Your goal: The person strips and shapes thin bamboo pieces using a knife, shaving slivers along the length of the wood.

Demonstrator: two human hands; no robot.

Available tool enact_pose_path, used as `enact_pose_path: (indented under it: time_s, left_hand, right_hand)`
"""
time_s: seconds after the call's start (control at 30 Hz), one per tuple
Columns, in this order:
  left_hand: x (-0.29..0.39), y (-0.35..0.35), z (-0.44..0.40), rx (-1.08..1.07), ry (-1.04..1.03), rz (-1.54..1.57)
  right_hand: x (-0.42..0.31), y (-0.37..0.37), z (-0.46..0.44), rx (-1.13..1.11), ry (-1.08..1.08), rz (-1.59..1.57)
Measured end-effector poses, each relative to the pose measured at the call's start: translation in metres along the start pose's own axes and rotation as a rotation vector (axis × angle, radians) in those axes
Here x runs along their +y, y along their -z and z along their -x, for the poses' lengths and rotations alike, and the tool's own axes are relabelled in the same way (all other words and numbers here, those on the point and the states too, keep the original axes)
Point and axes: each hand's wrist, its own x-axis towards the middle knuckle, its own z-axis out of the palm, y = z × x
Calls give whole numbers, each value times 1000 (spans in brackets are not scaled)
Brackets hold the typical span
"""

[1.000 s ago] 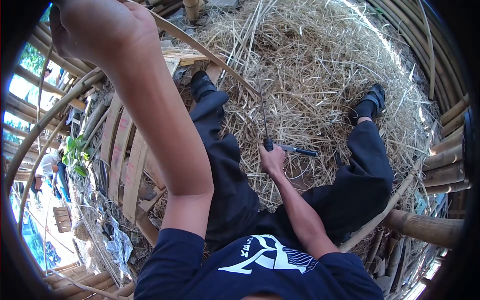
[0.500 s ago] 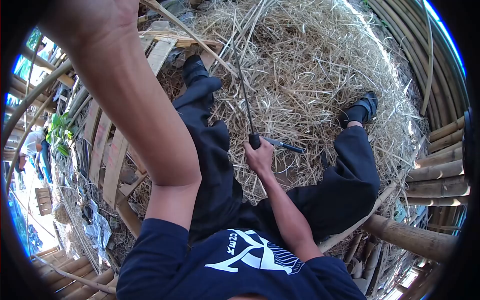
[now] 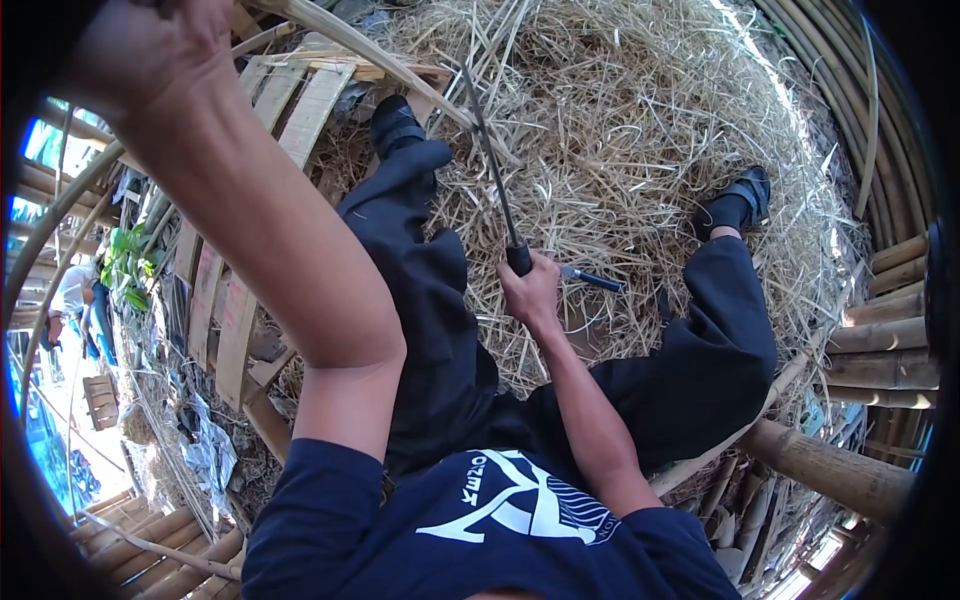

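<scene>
Downward head view, probably wide-angle

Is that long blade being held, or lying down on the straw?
Held: the right hand is closed around its black handle, and the long blade stretches out beyond the hand.

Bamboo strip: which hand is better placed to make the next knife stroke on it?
The right hand, I'd judge: it grips the knife, which points up toward the bamboo strip. The left hand is raised near the strip's upper part, so it seems better placed to steady it.
</scene>
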Motion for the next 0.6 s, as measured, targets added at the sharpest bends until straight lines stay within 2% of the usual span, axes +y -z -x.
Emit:
enact_pose_path:
  time_s: [0.07, 0.1, 0.27, 0.33, 0.43, 0.47, 0.53, 0.57, 0.6]
  left_hand:
    - [0, 4, -1, -3, 15, 11]
    - [2, 6, -2, -4, 23, 20]
    - [5, 13, -4, -7, 53, 53]
    - [6, 14, -5, -17, 60, 59]
    - [5, 14, -5, -30, 73, 47]
    - [4, 14, -5, -29, 79, 43]
    - [3, 14, -6, -33, 85, 46]
    - [2, 14, -9, -34, 89, 53]
    - [2, 14, -8, -38, 95, 64]
  right_hand:
    - [30, -9, -1, 57, -127, 58]
    - [29, -6, -1, 26, -214, -14]
    - [2, 6, -6, 32, -177, 99]
    - [1, 5, -6, 51, -34, 70]
    - [4, -2, -4, 67, 20, 43]
    - [13, -5, -2, 60, 16, 43]
    - [32, -8, -8, -10, -324, -48]
    - [36, -7, -9, 57, -211, 155]
    - [26, -6, -9, 67, -205, 144]
